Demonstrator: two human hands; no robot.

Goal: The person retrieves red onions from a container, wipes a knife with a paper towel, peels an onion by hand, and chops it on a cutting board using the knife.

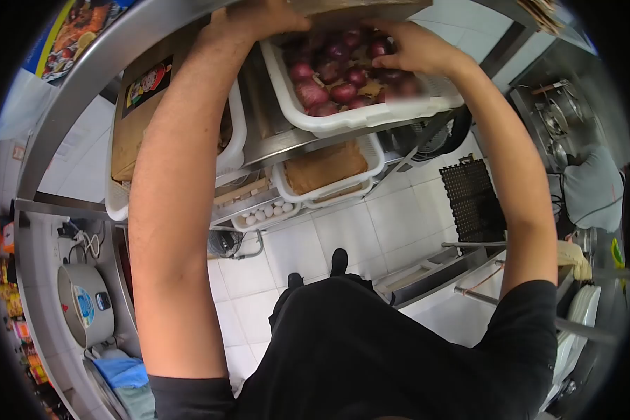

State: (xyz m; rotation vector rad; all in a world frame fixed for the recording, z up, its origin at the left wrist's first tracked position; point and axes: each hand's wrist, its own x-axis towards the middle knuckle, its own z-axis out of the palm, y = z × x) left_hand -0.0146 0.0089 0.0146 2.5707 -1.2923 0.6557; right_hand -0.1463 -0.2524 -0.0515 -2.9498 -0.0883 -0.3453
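Observation:
A white plastic basket (285,94) on the upper shelf holds several red onions (344,93). Over its right back part is my right hand (420,47), thumb and forefinger spread around the side of one onion, with no firm grip visible. My left hand (259,19) is at the basket's back left corner, partly cut off by the top of the view. Its visible fingers stretch toward the onions and hold nothing that I can see. Behind the onions lies a brown cardboard piece (364,8).
A cardboard box (127,133) stands left of the basket, beside another white basket (236,133). Lower down are a white tray with brown contents (325,168) and several eggs (266,212). A black mat (472,199) and a metal cabinet (434,280) are to the right.

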